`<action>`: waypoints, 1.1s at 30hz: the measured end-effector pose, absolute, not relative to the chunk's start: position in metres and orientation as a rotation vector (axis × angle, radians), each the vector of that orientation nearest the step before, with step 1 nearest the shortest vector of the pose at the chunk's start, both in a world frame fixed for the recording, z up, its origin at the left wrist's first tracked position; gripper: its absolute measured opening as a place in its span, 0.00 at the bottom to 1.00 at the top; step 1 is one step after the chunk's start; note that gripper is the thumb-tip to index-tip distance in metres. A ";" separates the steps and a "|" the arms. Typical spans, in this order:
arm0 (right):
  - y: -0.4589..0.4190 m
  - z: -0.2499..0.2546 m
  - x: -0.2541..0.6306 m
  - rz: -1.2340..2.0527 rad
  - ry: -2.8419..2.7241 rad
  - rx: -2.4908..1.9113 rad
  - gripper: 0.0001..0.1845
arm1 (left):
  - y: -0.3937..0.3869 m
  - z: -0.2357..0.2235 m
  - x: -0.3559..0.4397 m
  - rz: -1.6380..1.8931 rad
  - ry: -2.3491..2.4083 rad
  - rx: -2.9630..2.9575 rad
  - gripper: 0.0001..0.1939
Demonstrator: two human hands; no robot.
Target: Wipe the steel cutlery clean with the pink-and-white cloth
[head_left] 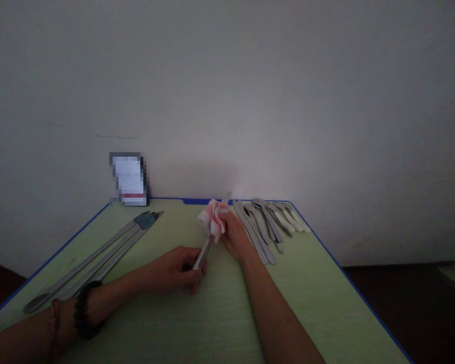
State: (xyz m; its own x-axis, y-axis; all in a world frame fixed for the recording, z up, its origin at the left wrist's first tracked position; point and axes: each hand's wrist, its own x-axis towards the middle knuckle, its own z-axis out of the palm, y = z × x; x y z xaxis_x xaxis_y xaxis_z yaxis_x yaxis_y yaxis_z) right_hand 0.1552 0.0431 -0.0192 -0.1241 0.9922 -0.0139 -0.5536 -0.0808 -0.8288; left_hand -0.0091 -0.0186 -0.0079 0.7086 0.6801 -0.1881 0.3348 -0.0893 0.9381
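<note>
My left hand is closed round the handle end of a metal table knife, which slants up and away over the table. A crumpled pink and white cloth wraps the knife's middle, pinched in my right hand. Past the cloth, the flat tip of the blade sticks out, pointing toward the wall. Just right of the cloth lies a row of metal cutlery, with knives nearest and several spoons and other pieces beyond. The cloth hides most of the blade.
Long-handled metal utensils lie at the left, with a blue-grey part near their far ends. White-handled cutlery rests at the far right. A pixelated phone-like screen leans against the wall behind the green, blue-edged table.
</note>
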 end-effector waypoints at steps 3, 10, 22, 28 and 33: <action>0.045 -0.021 0.155 1.551 -0.808 -0.731 0.05 | -0.019 -0.007 -0.009 0.350 0.822 1.692 0.05; 0.045 -0.021 0.155 1.553 -0.763 -0.733 0.03 | -0.019 -0.008 -0.009 0.368 0.806 1.680 0.06; 0.050 -0.019 0.160 1.525 -0.484 -0.643 0.20 | -0.016 -0.010 -0.013 0.332 0.781 1.756 0.09; 0.043 -0.019 0.159 1.554 -0.766 -0.687 0.19 | -0.017 -0.012 -0.013 0.394 0.767 1.735 0.12; 0.040 -0.018 0.156 1.607 -0.826 -0.688 0.14 | -0.016 -0.016 -0.010 0.461 0.816 1.692 0.14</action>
State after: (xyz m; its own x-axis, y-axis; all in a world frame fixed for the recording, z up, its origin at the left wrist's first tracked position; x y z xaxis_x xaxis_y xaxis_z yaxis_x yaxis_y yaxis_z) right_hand 0.1556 0.0398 -0.0184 -0.1828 0.9832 -0.0011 -0.5713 -0.1071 -0.8137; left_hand -0.0103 -0.0158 -0.0162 0.6817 0.7231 -0.1114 0.2775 -0.1147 0.9538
